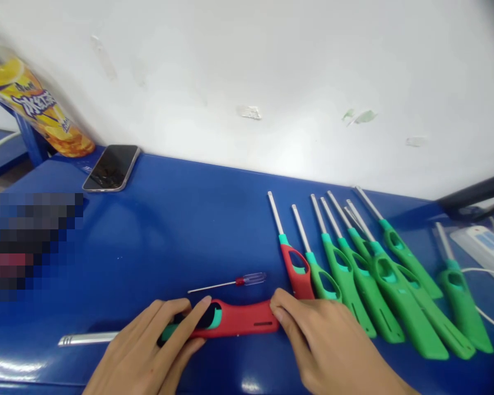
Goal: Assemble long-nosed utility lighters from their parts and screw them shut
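Note:
A red gas lighter point(242, 318) with a long metal tube lies sideways between my hands, its tube pointing left. My left hand point(148, 340) is closed around its neck and trigger loop, hiding part of both. At the other end, my right hand point(313, 334) pinches the butt of the handle between thumb and fingers. Just beyond the lighter lies a small screwdriver point(247, 280) with a clear purple and red handle. A second red lighter point(297, 269) rests behind my right hand, which covers its lower end.
Several green lighters point(354, 280) lie in a loose row on the blue table point(189, 219) at right. A phone point(113, 167) and a yellow drink bottle point(41, 104) are at back left. A white power strip point(486, 247) with a cable sits far right, against the white wall point(296, 77) side.

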A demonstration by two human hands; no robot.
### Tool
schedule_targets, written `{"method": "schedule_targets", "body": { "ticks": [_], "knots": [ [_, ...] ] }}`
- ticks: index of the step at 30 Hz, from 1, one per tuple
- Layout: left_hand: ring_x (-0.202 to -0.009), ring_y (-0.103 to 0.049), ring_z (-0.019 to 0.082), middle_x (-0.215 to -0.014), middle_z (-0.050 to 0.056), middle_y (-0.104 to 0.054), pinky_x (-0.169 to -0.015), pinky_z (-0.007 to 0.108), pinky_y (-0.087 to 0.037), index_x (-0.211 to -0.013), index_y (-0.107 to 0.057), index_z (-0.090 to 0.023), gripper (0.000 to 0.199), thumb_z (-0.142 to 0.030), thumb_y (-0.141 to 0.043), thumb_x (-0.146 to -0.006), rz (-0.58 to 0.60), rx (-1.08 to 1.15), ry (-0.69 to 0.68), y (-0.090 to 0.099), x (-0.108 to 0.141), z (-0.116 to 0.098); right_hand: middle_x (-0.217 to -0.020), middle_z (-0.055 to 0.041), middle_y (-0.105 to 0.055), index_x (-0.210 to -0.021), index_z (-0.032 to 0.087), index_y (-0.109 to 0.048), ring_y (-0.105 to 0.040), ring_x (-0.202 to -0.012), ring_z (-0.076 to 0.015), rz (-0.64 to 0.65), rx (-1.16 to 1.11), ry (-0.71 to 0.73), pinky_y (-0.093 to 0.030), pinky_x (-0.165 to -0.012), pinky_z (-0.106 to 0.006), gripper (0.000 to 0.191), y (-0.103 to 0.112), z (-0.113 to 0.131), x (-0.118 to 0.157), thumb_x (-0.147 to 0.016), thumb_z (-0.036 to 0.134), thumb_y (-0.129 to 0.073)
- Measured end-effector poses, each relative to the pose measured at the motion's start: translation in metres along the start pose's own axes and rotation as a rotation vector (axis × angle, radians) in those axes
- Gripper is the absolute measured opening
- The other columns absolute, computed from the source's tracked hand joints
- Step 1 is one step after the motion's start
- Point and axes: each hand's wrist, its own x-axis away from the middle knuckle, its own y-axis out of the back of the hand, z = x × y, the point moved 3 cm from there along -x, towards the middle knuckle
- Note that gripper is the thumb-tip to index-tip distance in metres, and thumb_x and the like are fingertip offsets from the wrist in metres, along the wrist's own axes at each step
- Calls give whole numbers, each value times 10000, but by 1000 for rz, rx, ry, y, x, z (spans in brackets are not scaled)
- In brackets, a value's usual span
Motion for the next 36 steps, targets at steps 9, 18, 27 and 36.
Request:
{"method": "schedule_targets", "body": {
  "ticks": [9,18,27,36],
  "knots": [
    [-1066,-660,247,-1237,76,-683,-861,369,-563,-1572,-509,-329,447,-316,-437,-1132,-5,2,-6,2,-4,-1,-659,34,-681,-849,253,-584,-681,-530,-170,-73,-27,42,-345,-498,-309,353,16,-7,5,-1140,316,-396],
    [-987,-699,222,-1153,61,-717,-824,329,-578,-1492,-600,-316,397,-416,-483,-1126,-52,-13,-44,1,-9,1,-983,-79,-730,-1120,231,-693,-724,-895,-254,-172,207,148,-577,-781,-367,174,27,6,-36,-1090,245,-522],
    [-915,-694,200,-1105,60,-704,-764,306,-567,-1439,-632,-267,376,-426,-485,-1132,-61,-11,-47,5,-17,-2,-1016,-38,-756,-1014,218,-659,-726,-933,-243,-19,77,190,-569,-944,-434,198,19,8,-53,-995,32,-597],
    [-956,-615,217,-1130,61,-630,-866,370,-459,-1437,-616,-234,349,-361,-468,-1148,-158,-32,93,9,-21,-4,-1075,-1,-771,-1091,341,-758,-758,-976,-229,-604,-94,2,-608,-839,-331,106,84,-18,10,-1018,360,-683]
  ]
}}
